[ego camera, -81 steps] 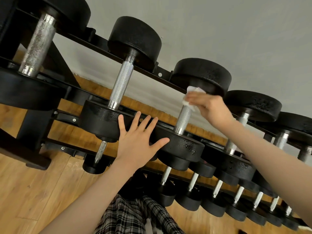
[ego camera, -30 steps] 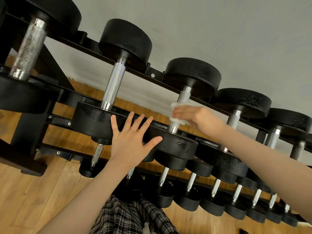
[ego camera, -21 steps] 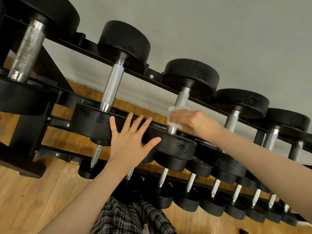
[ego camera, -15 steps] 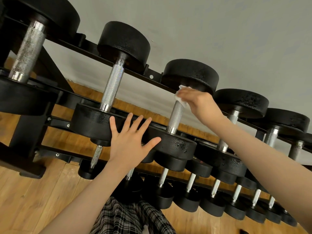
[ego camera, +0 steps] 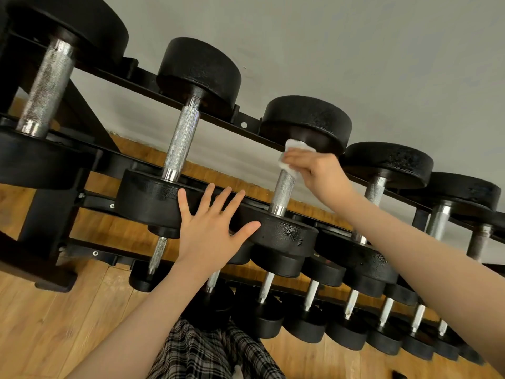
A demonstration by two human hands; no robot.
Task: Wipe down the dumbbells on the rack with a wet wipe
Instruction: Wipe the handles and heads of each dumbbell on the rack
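Dumbbell [ego camera: 284,184], third from the left on the top tier of the rack [ego camera: 49,214], lay with its knurled steel handle running between two black heads. The far head rested on the back rail by the grey wall [ego camera: 355,50], the near head on the front rail.

Wet wipe [ego camera: 291,157], white and crumpled, sat wrapped around the top end of that handle, just under the far head. Right hand [ego camera: 314,170] gripped the wipe, fingers curled round it and the handle together; the rest of the handle below the hand was bare.

Left hand [ego camera: 210,225] was spread flat, fingers apart and straight. Palm and fingers pressed on the near heads along the front rail: fingertips on the head of the second dumbbell [ego camera: 180,143], thumb tip touching the near head of the third one.

More dumbbells lined the top tier to the right. A lower tier held a row of smaller dumbbells [ego camera: 308,305]. Wooden floor [ego camera: 54,337] lay beneath the rack. Plaid cloth [ego camera: 207,354] showed at the bottom edge.
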